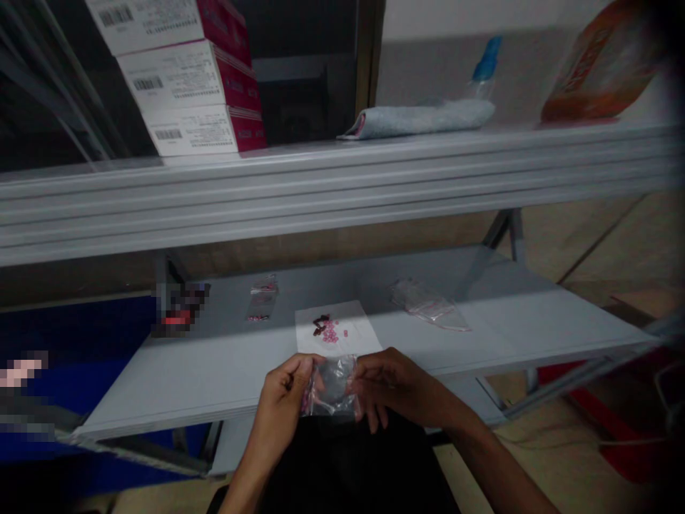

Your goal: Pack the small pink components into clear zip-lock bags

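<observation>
Well, starting at your far left, a blue surface (pixel 107 343) lies beside and below the grey table (pixel 198 378), with a pixelated patch over part of the scene there. Above the table runs a ridged shelf (pixel 321 189), and on it three white and magenta boxes (pixel 176 75) stand stacked, barcodes on their pale ends. At the table's left end sits a dark and red object (pixel 179 320), too blocked out for you to tell what it is. Next along, a small clear packet (pixel 262 305) lies flat, little pink pieces gathered at its near end. Then comes your left hand (pixel 285 385), clamped with the thumb on top on the left side of a clear plastic bag (pixel 337 385); this bag is held up at the table's near edge, above your dark-clothed lap. Just beyond it lies a white sheet (pixel 358 318), bearing a few dark brown pieces (pixel 320 328) right beside a cluster of small pink beads (pixel 330 333), one bead slightly apart to the right. Your right hand (pixel 393 389) has its fingertips together on the bag's right side, its lower fingers hanging below. Farther right, a folded pale cloth (pixel 422 119) rests on the shelf, with more clear bags (pixel 428 305) lying on the table below; then a blue-topped bottle (pixel 485 64) and an orange package (pixel 594 68) stand on the shelf.
</observation>
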`<action>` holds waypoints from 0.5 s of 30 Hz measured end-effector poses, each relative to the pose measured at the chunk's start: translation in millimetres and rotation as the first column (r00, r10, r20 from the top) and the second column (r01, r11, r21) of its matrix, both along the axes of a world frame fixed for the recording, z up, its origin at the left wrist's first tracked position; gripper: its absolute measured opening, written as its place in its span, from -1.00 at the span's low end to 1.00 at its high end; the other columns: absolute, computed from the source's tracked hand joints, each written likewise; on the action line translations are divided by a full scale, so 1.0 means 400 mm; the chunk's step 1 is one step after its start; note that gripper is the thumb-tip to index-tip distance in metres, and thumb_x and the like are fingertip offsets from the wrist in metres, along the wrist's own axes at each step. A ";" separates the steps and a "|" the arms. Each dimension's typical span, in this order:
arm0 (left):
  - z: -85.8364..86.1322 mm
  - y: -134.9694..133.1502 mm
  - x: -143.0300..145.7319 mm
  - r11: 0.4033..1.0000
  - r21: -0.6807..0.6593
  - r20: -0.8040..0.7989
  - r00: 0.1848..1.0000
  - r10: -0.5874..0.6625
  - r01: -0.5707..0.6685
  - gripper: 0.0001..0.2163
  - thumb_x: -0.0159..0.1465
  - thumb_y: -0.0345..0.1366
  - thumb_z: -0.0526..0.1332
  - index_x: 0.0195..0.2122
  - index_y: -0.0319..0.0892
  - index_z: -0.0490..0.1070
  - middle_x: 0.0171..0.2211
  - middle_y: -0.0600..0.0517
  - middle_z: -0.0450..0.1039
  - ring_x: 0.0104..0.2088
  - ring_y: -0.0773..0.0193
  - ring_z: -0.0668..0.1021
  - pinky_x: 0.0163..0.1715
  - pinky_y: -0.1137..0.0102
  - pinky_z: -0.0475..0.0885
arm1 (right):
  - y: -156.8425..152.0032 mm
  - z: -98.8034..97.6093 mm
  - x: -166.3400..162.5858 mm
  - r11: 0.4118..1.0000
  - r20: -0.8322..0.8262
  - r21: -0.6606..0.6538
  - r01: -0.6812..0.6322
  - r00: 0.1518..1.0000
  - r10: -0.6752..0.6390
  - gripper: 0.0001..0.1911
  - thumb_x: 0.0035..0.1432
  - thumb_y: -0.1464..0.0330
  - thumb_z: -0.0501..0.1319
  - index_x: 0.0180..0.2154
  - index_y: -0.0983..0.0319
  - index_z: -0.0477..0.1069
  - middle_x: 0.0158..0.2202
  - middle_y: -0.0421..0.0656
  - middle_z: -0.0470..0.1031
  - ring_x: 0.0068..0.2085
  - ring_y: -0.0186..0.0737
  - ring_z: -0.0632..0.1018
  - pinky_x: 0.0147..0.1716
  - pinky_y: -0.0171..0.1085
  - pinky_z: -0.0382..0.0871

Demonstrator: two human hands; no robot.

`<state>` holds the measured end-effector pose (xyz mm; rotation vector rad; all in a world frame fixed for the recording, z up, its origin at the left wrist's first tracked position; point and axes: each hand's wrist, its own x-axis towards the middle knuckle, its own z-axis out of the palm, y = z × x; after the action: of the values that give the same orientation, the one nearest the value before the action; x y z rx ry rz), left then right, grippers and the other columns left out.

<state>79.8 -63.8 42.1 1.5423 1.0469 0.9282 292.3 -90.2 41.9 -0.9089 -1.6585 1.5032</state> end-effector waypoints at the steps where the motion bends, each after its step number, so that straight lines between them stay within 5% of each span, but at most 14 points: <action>1: -0.007 0.005 0.001 1.000 0.004 -0.021 1.000 -0.014 0.014 -0.64 0.35 -0.06 0.11 -0.18 -0.23 0.55 -0.52 0.08 0.40 -0.50 0.30 0.40 -0.48 0.46 0.28 | -0.001 0.000 0.008 0.999 -0.005 -0.023 -0.034 0.999 0.034 -0.70 0.27 0.16 0.20 -0.36 0.26 0.44 -0.44 -0.16 0.58 -0.56 -0.39 0.55 -0.64 -0.46 0.37; 7: -0.009 0.001 0.010 0.926 0.335 -0.125 0.966 0.227 -0.174 -0.75 0.32 -0.13 0.17 -0.31 -0.17 0.54 -0.33 -0.03 0.53 -0.28 0.18 0.52 -0.27 0.40 0.38 | -0.004 0.002 0.009 0.998 -0.078 -0.061 -0.019 0.997 0.015 -0.62 0.21 0.10 0.25 -0.44 0.28 0.45 -0.51 -0.18 0.55 -0.61 -0.41 0.52 -0.67 -0.46 0.32; 10: 0.020 -0.034 0.015 0.959 0.281 -0.189 0.979 0.082 -0.027 -0.76 0.29 -0.17 0.20 -0.46 -0.17 0.48 -0.49 0.03 0.48 -0.42 0.24 0.49 -0.39 0.45 0.35 | -0.003 -0.002 -0.015 0.995 -0.127 -0.019 0.094 0.987 -0.096 -0.62 0.19 0.09 0.27 -0.47 0.26 0.38 -0.58 -0.24 0.48 -0.64 -0.41 0.47 -0.69 -0.46 0.25; 15: 0.047 -0.067 0.032 0.969 0.167 -0.239 0.961 -0.139 0.182 -0.84 0.27 -0.23 0.26 -0.41 -0.15 0.55 -0.46 0.04 0.56 -0.42 0.28 0.53 -0.36 0.46 0.38 | -0.014 -0.012 -0.056 0.965 -0.037 0.155 0.213 0.977 -0.210 -0.61 0.33 0.14 0.10 -0.48 0.22 0.29 -0.61 -0.31 0.32 -0.61 -0.42 0.38 -0.58 -0.42 0.21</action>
<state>92.8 -90.6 61.1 1.8967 0.9946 0.7677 269.7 -95.9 37.1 -0.9483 -1.5858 1.2160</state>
